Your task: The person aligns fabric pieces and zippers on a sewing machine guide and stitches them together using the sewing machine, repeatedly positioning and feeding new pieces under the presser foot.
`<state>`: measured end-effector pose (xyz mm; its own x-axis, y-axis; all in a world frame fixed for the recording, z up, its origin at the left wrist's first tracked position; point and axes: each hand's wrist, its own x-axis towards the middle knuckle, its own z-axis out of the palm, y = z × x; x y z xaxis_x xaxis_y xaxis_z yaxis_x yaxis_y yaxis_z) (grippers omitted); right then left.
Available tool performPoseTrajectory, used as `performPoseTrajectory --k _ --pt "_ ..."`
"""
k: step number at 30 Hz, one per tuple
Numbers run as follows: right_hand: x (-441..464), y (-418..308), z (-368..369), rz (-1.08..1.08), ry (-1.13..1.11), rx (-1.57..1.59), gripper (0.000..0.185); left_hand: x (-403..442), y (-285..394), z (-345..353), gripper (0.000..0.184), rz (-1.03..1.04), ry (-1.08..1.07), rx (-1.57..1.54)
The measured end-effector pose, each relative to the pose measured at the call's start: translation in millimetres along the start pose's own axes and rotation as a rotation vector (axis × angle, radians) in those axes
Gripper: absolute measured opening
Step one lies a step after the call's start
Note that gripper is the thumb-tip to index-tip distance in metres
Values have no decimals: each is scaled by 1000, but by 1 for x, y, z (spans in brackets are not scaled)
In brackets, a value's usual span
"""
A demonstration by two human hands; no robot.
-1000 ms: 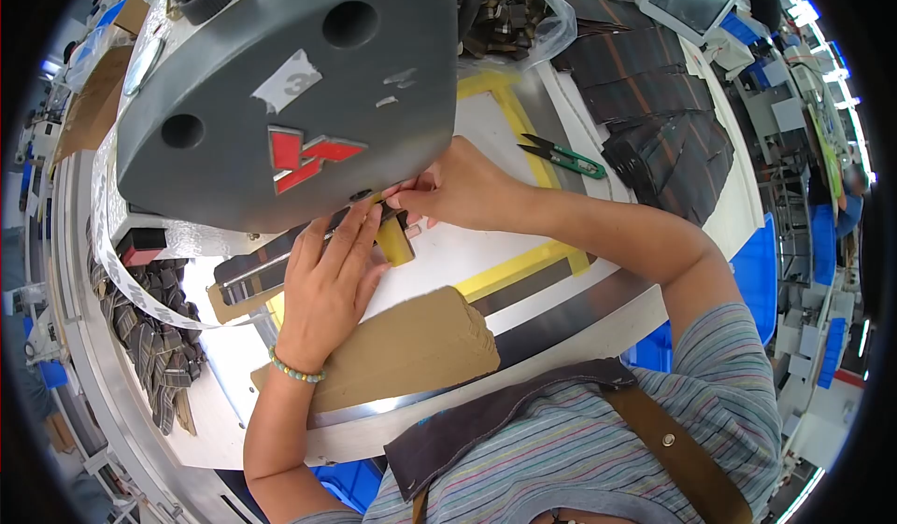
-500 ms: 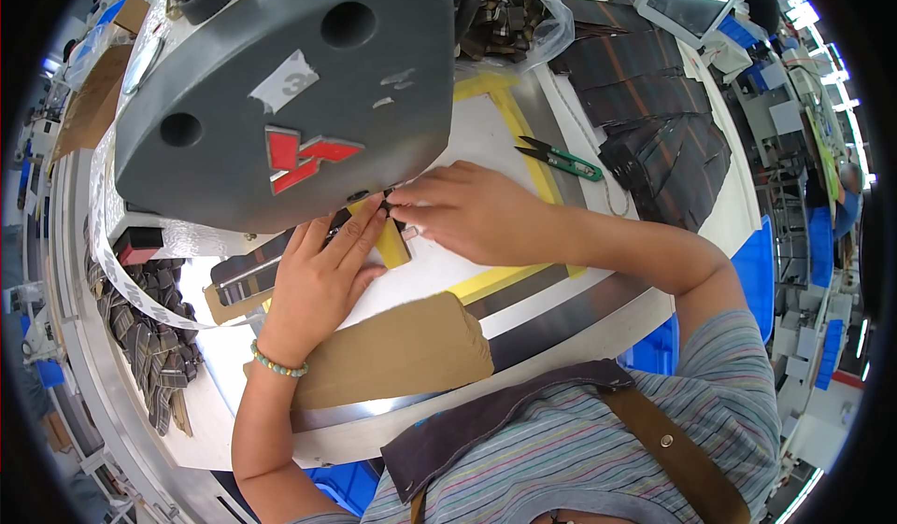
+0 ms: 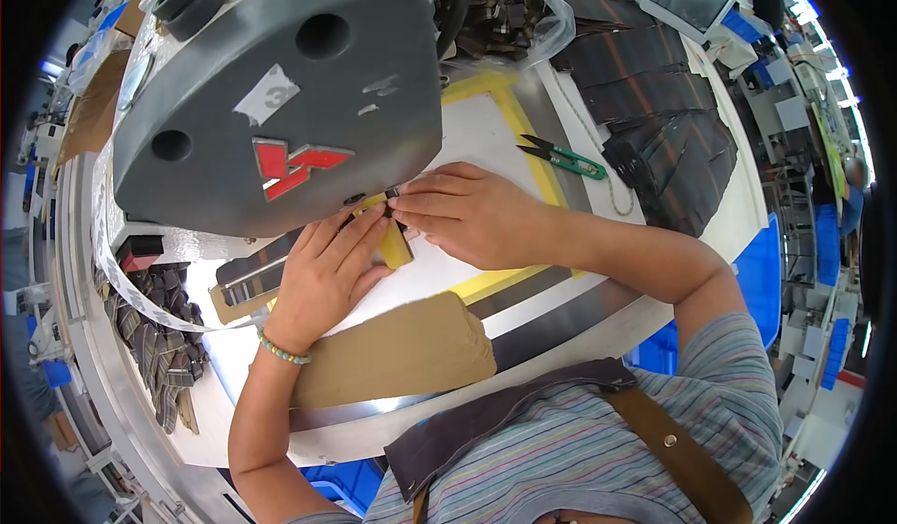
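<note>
My left hand [image 3: 322, 276] lies flat beside the sewing machine head [image 3: 374, 127], its fingers stretched out over a dark plaid fabric strip [image 3: 257, 264] and a yellow piece [image 3: 396, 247] on the white work surface. Close to those fingertips, my right hand [image 3: 472, 214] is closed in a pinch at the end of the strip. What sits between its fingertips is too small and covered to make out. The machine's overhang hides the needle area.
Green thread snips [image 3: 572, 162] lie right of the yellow tape border [image 3: 528, 132]. Dark plaid fabric [image 3: 645, 85] is stacked at the right, with more plaid pieces [image 3: 159, 337] at the left. A brown padded block [image 3: 392, 351] rests along the front edge.
The view has shifted slightly, so the machine head sits a little further left. Both hands stay at nearly the same spot, with only slight finger movement.
</note>
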<state>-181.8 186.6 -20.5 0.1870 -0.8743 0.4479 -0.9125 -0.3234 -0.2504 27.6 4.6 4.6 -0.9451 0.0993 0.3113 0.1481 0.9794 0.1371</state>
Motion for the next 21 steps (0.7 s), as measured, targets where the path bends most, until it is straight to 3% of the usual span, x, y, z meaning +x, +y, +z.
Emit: performPoseTrajectory --k 4,13,21 --pt "-1 1 1 -8 20 16 45 -7 4 0 57 -65 74 60" --pt "0 1 1 3 4 28 43 -6 10 0 68 -54 -5 116" --pt "0 1 0 -1 -3 11 42 1 11 -4 60 -28 -16 114"
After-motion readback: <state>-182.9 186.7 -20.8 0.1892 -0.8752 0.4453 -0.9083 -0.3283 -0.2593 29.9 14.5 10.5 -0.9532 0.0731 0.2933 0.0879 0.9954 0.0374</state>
